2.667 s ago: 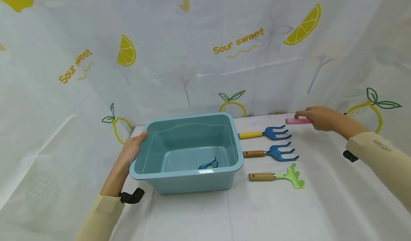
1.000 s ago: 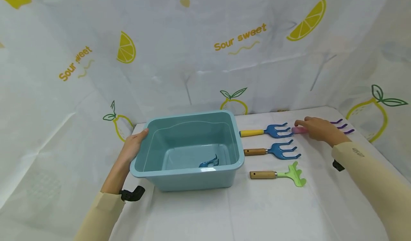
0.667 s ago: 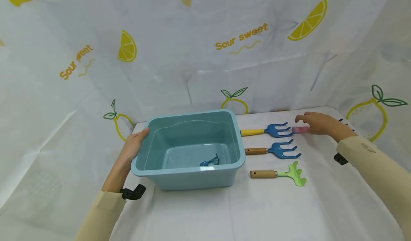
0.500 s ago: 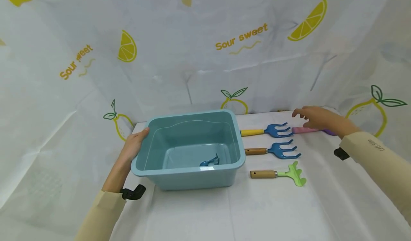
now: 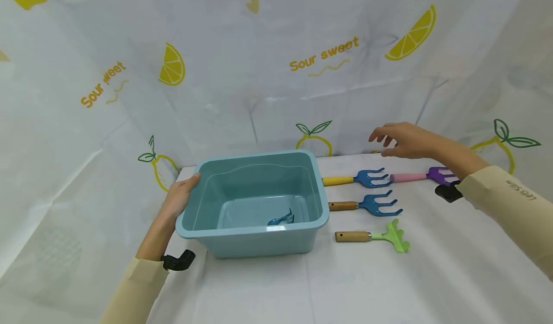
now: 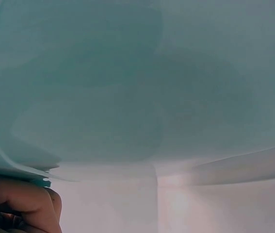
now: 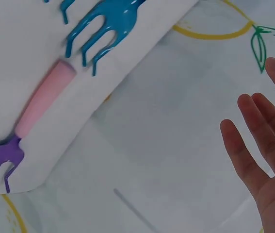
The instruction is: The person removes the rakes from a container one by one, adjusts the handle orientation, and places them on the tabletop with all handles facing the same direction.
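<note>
Right grip (image 5: 406, 140) rose, half-spread; left grip (image 5: 178, 198) holds tub (image 5: 259, 244).

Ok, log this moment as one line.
left hand: grips tub; right hand: empty, clear of pink-handled fork; fork: on table; blue item: inside tub

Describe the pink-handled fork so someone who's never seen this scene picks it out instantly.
In the head view, start at the big teal tub and go right. In the farthest row, just past the yellow-handled fork, lies the pink-handled fork. Only it has a purple head; its neighbours' are blue or green.
</note>
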Tool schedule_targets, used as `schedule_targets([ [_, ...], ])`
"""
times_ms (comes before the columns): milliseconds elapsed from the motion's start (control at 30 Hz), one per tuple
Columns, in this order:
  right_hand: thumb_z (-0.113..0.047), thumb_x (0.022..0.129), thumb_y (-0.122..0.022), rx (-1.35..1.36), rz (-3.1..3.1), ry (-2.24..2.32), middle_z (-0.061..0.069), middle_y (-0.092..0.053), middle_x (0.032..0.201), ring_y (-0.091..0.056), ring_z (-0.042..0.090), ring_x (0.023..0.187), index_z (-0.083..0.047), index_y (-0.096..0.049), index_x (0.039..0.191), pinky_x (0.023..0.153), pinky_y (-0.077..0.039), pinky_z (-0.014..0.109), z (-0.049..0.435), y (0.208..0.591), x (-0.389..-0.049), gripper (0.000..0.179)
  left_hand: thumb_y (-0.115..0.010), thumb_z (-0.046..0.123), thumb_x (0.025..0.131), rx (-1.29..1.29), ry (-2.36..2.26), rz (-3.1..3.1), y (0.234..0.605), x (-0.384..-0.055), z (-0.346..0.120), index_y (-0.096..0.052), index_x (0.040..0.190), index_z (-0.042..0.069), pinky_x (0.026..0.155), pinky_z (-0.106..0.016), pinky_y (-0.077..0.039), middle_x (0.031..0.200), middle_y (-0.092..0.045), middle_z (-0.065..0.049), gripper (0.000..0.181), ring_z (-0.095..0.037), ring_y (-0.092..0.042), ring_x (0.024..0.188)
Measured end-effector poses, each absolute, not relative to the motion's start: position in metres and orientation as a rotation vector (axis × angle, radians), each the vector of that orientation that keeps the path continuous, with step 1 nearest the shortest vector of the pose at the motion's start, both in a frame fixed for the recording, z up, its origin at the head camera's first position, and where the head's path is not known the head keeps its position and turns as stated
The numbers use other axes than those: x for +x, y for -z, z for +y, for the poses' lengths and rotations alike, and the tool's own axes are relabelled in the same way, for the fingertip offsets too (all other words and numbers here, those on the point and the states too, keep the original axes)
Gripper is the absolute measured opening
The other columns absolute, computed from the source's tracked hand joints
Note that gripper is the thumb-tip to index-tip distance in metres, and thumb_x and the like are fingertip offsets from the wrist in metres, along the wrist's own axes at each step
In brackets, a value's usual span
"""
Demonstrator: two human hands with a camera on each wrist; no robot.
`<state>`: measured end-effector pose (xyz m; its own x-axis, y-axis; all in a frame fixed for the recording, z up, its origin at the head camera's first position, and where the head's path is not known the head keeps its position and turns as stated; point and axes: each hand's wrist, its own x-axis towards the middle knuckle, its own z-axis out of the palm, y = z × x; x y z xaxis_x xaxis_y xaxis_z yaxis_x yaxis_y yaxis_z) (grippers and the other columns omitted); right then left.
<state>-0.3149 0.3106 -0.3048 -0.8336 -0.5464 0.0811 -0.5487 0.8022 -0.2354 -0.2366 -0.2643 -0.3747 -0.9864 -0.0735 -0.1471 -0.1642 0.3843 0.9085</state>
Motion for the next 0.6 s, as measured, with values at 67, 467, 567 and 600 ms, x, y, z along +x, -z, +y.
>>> schedule_targets([
  [67, -0.006, 0.09, -0.079, 0.925, -2.96, -0.406, 0.009, -0.07, 0.121, -0.069, 0.028, 0.104, -0.012, -0.067, 0.124, 0.086, -0.06, 0.048, 0.299, 0.297, -0.311, 0.037, -0.043, 0.059, 0.107, -0.21, -1.686, 2.547, 0.375, -0.236, -0.265, -0.063, 0.12, -0.005, 0.058, -0.025, -0.055, 0.074, -0.065, 0.007, 0.068, -0.005, -0.064, 0.064],
  [467, -0.007, 0.09, -0.078, 1.123, -2.87, -0.422, 0.005, -0.07, 0.121, -0.07, 0.022, 0.102, -0.013, -0.067, 0.123, 0.086, -0.061, 0.044, 0.232, 0.268, -0.297, 0.035, -0.044, 0.057, 0.107, -0.217, -1.68, 2.563, 0.375, -0.237, -0.264, -0.063, 0.123, -0.008, 0.058, -0.025, -0.055, 0.074, -0.066, 0.006, 0.07, -0.005, -0.064, 0.064],
  [567, -0.007, 0.09, -0.078, 1.18, -2.847, -0.446, 0.005, -0.07, 0.123, -0.07, 0.022, 0.102, -0.013, -0.067, 0.124, 0.086, -0.061, 0.042, 0.217, 0.263, -0.295, 0.036, -0.044, 0.058, 0.107, -0.217, -1.674, 2.568, 0.375, -0.237, -0.264, -0.064, 0.122, -0.008, 0.059, -0.025, -0.055, 0.075, -0.065, 0.006, 0.07, -0.006, -0.064, 0.065],
  [600, -0.008, 0.09, -0.078, 1.202, -2.838, -0.458, 0.005, -0.07, 0.123, -0.07, 0.022, 0.103, -0.013, -0.067, 0.124, 0.086, -0.061, 0.042, 0.212, 0.262, -0.295, 0.036, -0.044, 0.057, 0.107, -0.218, -1.664, 2.578, 0.375, -0.237, -0.264, -0.064, 0.123, -0.008, 0.059, -0.025, -0.055, 0.075, -0.065, 0.006, 0.07, -0.005, -0.063, 0.065],
])
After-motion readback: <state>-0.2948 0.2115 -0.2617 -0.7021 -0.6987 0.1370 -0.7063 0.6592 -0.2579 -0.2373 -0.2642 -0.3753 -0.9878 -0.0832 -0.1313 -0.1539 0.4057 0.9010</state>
